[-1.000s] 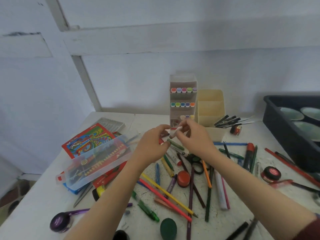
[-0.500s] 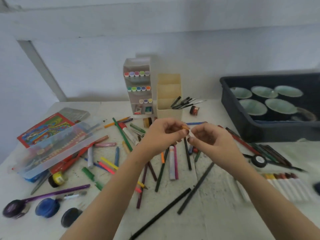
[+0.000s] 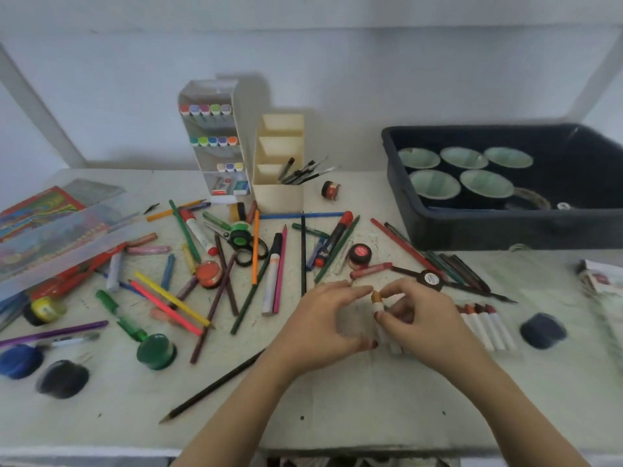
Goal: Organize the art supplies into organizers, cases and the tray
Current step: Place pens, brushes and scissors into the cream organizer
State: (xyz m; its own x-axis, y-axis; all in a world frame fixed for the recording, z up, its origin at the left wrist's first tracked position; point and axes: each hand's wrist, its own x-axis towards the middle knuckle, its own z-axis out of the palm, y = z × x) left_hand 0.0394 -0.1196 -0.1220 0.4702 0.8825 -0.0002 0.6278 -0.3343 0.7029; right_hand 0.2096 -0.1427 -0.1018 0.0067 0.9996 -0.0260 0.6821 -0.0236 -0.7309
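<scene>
A white marker with an orange cap stands nearly upright over the front middle of the table, pinched in the fingers of the right hand. The left hand sits just beside it, fingers loosely spread and gripping nothing, one fingertip close to the cap. A row of markers lies just right of the hands, and the dark tray stands behind them.

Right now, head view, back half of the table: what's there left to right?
clear case → white marker rack → cream organizer → red-lidded jar → dark tray
</scene>
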